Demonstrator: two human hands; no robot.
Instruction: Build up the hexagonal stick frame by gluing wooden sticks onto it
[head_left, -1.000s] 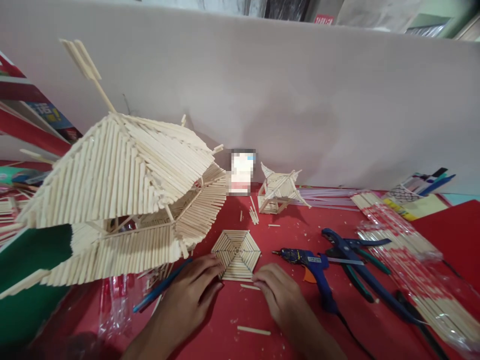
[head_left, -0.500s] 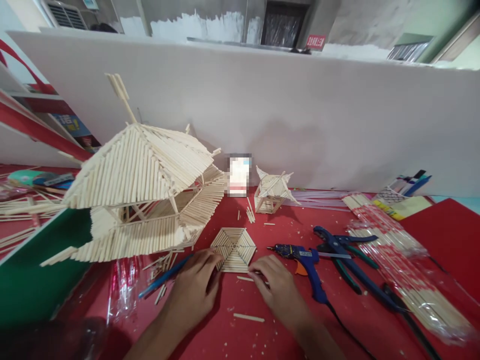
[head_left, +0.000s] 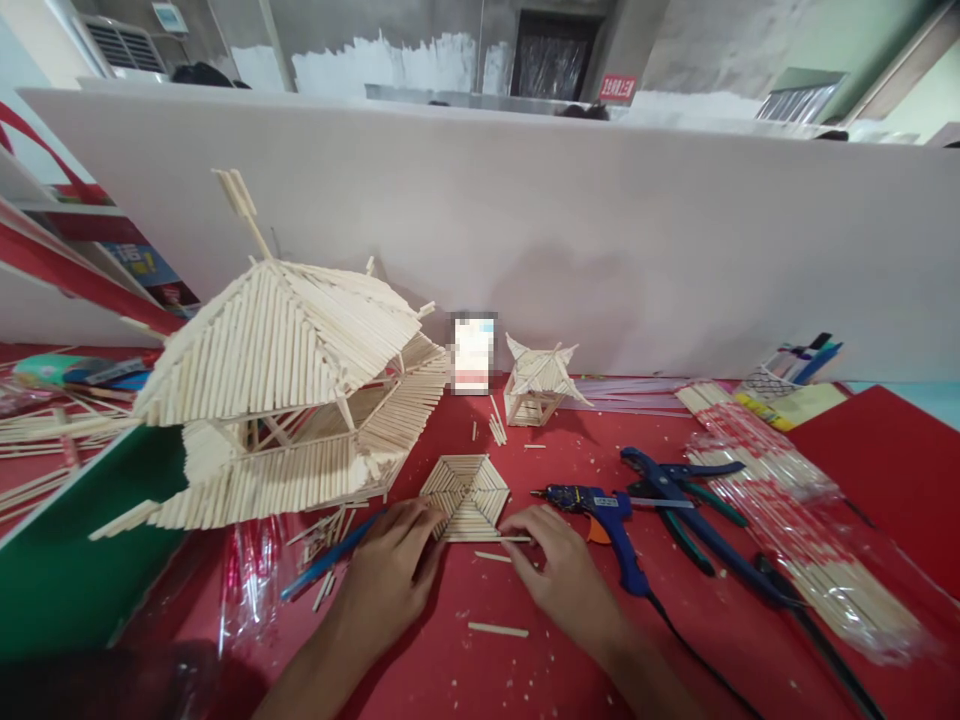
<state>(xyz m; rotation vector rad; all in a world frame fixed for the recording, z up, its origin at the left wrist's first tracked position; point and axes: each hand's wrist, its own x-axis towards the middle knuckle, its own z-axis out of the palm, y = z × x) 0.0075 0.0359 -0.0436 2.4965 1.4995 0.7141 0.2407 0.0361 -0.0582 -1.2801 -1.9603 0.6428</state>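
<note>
Right hand [head_left: 559, 575] shifted, pinching one stick [head_left: 501, 539]; left hand [head_left: 390, 570] flat on hexagon panel [head_left: 466, 495].

Single head view, looking forward-down, close over red table [head_left: 480, 670].

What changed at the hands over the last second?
Little. The right hand has moved up to the hexagonal stick panel, now pinching a thin stick against its near edge; earlier its fingertips sat just below. The left hand stays at the panel's near-left edge. Glue gun, pliers and pagoda model have not moved; only the camera tilted.
</note>
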